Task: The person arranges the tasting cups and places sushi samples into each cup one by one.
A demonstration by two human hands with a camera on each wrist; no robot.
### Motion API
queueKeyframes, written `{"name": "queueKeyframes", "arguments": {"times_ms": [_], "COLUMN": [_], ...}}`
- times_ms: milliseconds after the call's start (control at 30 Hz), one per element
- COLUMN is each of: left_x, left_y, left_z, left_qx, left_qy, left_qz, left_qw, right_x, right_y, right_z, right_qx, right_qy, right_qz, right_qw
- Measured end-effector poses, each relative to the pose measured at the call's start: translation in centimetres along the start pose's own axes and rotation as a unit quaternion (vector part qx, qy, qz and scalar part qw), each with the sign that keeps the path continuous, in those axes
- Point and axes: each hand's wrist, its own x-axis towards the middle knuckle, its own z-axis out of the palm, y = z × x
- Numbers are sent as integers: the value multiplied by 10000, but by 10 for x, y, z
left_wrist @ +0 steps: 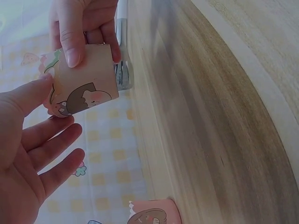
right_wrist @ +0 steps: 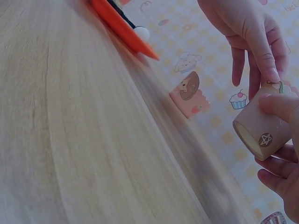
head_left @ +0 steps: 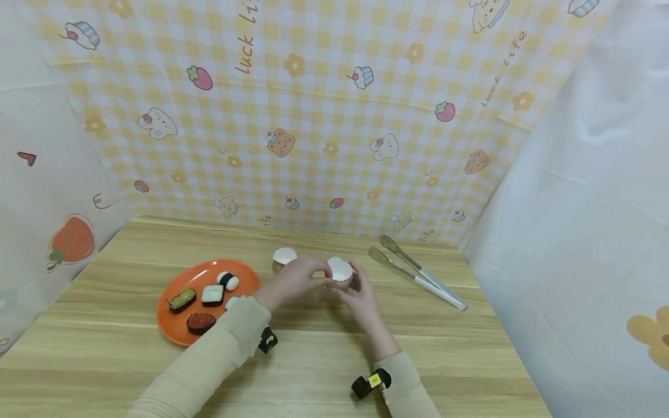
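Both hands hold one paper cup [head_left: 341,274] above the table, its scalloped white mouth showing in the head view. My left hand [head_left: 300,277] pinches the cup's rim between thumb and index finger; its other fingers extend loosely in the left wrist view. From the other side, my right hand [head_left: 362,302] grips the cup's wall, thumb on one face and fingers behind. The left wrist view shows a cartoon print on the cup's wall. A second paper cup [head_left: 284,258] stands on the table, just beyond the left hand.
An orange plate [head_left: 168,313] with several sushi pieces [head_left: 212,295] lies on the left, partly covered by the left sleeve. Metal tongs [head_left: 420,274] lie spread on the right. A patterned cloth [head_left: 334,116] hangs along the table's back edge.
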Motion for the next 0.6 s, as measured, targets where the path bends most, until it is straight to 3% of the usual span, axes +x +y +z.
{"name": "queueKeyframes", "arguments": {"times_ms": [600], "left_x": [-2], "left_y": [3], "left_z": [-6], "left_qx": [-103], "left_qy": [-17], "left_qz": [-202], "left_qw": [9997], "right_x": [-3], "right_y": [3], "right_z": [0], "right_qx": [-66], "right_qy": [-147], "right_qz": [88], "right_qw": [9998]}}
